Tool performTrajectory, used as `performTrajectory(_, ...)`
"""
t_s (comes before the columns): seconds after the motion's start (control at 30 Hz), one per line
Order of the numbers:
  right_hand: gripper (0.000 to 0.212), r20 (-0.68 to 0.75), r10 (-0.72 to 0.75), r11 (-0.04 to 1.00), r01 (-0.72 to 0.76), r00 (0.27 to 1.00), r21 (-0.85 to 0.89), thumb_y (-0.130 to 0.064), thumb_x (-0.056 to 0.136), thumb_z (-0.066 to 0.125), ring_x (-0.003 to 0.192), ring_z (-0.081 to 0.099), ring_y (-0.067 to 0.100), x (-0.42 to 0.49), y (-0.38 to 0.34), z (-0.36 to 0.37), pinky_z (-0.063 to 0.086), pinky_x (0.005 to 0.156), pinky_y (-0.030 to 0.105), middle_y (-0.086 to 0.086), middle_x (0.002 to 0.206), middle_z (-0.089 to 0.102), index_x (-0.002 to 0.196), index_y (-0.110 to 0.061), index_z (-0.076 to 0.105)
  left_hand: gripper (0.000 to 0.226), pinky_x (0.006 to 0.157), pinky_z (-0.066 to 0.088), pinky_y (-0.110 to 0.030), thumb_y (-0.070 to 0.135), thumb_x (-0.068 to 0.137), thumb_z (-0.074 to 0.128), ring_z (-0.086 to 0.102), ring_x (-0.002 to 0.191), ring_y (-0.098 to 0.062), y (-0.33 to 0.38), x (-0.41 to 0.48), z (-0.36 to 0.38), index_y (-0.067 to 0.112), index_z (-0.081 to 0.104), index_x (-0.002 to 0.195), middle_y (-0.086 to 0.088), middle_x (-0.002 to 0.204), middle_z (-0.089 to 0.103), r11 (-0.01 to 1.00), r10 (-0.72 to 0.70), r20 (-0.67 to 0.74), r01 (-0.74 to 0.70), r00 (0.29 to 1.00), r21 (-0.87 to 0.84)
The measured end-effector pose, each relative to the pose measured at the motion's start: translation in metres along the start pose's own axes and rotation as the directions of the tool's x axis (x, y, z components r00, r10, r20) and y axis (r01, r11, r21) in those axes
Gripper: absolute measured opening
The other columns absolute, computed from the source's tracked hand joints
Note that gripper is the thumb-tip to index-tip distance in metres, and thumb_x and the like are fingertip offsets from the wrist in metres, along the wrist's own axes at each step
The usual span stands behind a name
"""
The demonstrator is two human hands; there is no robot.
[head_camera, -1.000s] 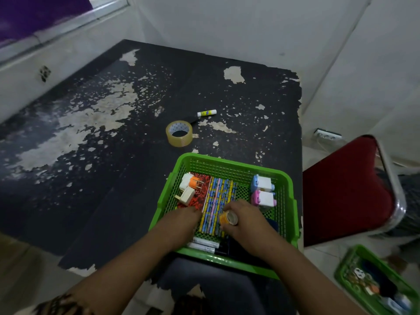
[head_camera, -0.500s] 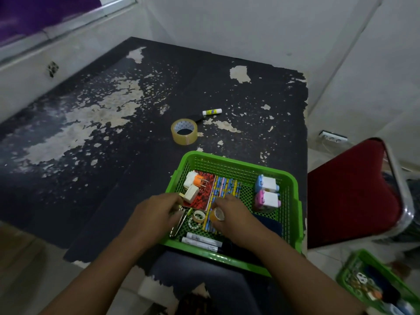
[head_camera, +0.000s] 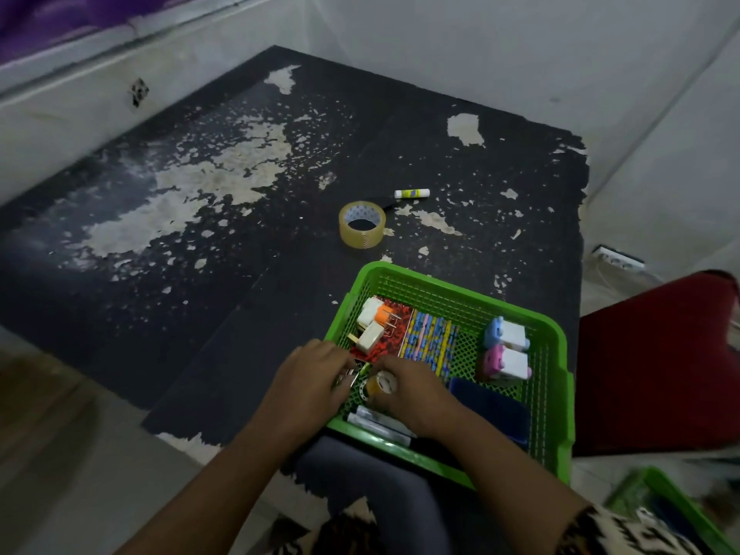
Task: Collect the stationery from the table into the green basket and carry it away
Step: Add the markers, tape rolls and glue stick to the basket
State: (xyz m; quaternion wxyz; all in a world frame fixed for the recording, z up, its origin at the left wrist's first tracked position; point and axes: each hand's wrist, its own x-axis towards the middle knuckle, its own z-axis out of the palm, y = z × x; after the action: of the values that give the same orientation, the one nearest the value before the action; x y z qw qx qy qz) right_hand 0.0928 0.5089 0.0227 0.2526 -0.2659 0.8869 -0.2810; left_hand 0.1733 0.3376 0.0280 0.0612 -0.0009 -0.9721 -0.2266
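The green basket (head_camera: 452, 280) sits at the near right edge of the black table (head_camera: 240, 274). Inside lie white and orange plugs (head_camera: 370, 320), a row of patterned pencils (head_camera: 430, 340), blue and pink sharpeners (head_camera: 506, 350), a dark blue block (head_camera: 490, 410) and markers (head_camera: 378, 422). My left hand (head_camera: 310, 382) is at the basket's left rim, fingers closed on small metal clips (head_camera: 352, 374). My right hand (head_camera: 412, 388) is inside the basket, gripping a small tape roll (head_camera: 382, 384). A large clear tape roll (head_camera: 361, 224) and a glue stick (head_camera: 411, 193) lie on the table beyond the basket.
A red chair (head_camera: 656, 366) stands right of the table. A second green basket (head_camera: 676, 510) with items sits on the floor at lower right. White walls close in behind and to the right, with a wall socket (head_camera: 618, 260).
Both hands have shifted left inside the basket; my left hand has closed on metal clips at the left rim. The small tape roll stays in my right hand.
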Motion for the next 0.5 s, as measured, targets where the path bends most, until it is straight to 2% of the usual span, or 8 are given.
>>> performTrajectory(0.07,0.032,-0.009,0.036,0.999,-0.036,0.999,0.009,-0.02,0.084,0.072,0.095,0.059,0.022,0.0,0.002,-0.004,0.046,0.075,0.029,0.005,0.11,0.066,0.114,-0.014,0.062,0.012,0.073,0.04,-0.028,0.019,0.083,0.074,0.055,0.085,-0.013,-0.005,-0.002,-0.001,0.021,0.067,0.093,0.008,0.09,0.063,0.998,-0.037,-0.038,0.035,0.999,-0.048)
performTrajectory(0.17,0.035,0.054,0.022,0.999,-0.02,0.998,-0.038,-0.022,0.083,0.073,0.098,0.06,0.023,0.002,0.005,-0.003,0.051,0.081,0.034,0.007,0.114,0.066,0.115,-0.015,0.061,0.012,0.073,0.04,-0.023,0.017,0.084,0.073,0.05,0.088,-0.008,-0.011,-0.002,-0.001,0.019,0.068,0.095,0.01,0.09,0.06,0.991,-0.066,-0.051,0.06,0.996,-0.118)
performTrajectory(0.37,0.032,0.095,-0.037,0.999,0.039,0.995,-0.02,-0.026,0.081,0.075,0.09,0.058,0.014,-0.005,-0.001,0.008,0.048,0.076,0.027,-0.001,0.111,0.066,0.111,-0.024,0.062,0.011,0.073,0.04,-0.022,0.017,0.086,0.071,0.047,0.089,-0.005,-0.015,-0.001,0.001,0.02,0.068,0.096,0.016,0.09,0.052,0.985,-0.074,-0.031,0.068,0.997,-0.161)
performTrajectory(0.5,0.031,0.042,-0.015,0.996,0.011,0.999,0.084,-0.027,0.079,0.077,0.09,0.062,0.014,-0.005,-0.002,0.008,0.054,0.08,0.033,-0.003,0.104,0.068,0.106,-0.025,0.063,0.01,0.073,0.041,-0.022,0.016,0.087,0.071,0.048,0.089,-0.006,-0.017,-0.001,0.002,0.02,0.067,0.095,0.016,0.09,0.053,0.981,-0.065,-0.032,0.058,0.997,-0.183)
